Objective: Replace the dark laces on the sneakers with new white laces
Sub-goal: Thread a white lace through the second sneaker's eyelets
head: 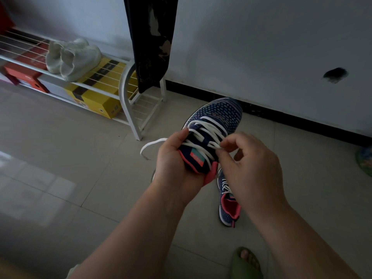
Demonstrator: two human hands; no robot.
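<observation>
My left hand (pixel 173 160) grips a navy knit sneaker (pixel 217 115) with a coral heel lining, holding it up above the floor with its toe pointing away. A white lace (pixel 205 135) crosses its eyelets in several rows. One loose lace end (pixel 150 144) loops out to the left of my left hand. My right hand (pixel 249 160) pinches the lace at the sneaker's right upper eyelets. The second sneaker (pixel 228 206), also with white laces, lies on the floor tiles below my right hand, partly hidden by my wrist.
A white wire shoe rack (pixel 128 93) stands at the left with pale sneakers (pixel 70 57) on top and a yellow box (pixel 94 97) and red box (pixel 26 75) below. Dark cloth (pixel 151 37) hangs over the rack's end. My foot in a green slipper (pixel 245 262) is at the bottom.
</observation>
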